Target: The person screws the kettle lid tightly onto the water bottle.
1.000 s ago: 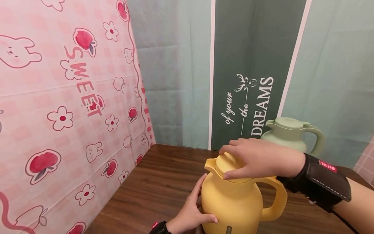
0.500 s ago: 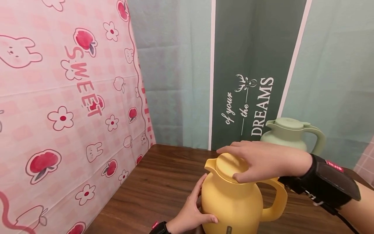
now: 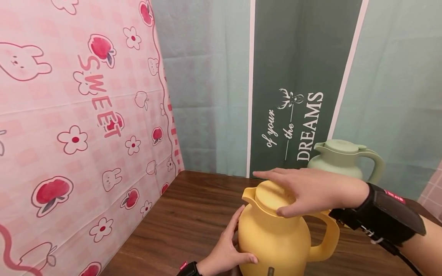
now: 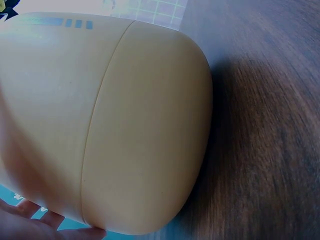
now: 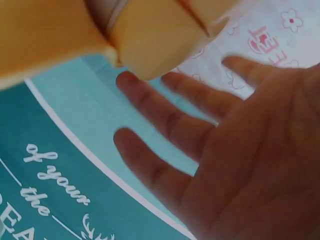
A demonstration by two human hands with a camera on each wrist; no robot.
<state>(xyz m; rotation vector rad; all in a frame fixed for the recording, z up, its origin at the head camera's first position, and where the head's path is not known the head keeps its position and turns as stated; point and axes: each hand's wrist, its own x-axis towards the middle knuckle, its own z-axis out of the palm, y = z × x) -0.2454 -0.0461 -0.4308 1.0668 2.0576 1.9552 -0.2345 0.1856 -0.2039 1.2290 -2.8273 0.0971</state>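
A yellow thermos jug [image 3: 274, 241] stands upright on the wooden table, its spout to the left and its handle [image 3: 328, 245] to the right. My left hand [image 3: 229, 249] holds its body from the left, thumb in front and fingers round the far side. In the left wrist view, the fingers [image 4: 82, 233] lie along the jug's lower edge. Over the round yellow lid [image 3: 271, 197] hovers my right hand [image 3: 307, 191], its fingers extended and thumb lowered at the lid's near edge. The right wrist view shows that palm [image 5: 255, 140] with fingers spread beside the lid.
Behind my right hand, a pale green jug [image 3: 340, 153] of similar shape stands at the back of the table [image 3: 183, 214]. A pink printed cloth [image 3: 86, 153] rises on the left, and a green-and-grey curtain [image 3: 214, 96] hangs behind.
My right hand has eased off the lid, its fingers straightening and thumb drawing back as it shifts slightly right. My left hand and the yellow jug have stayed put.
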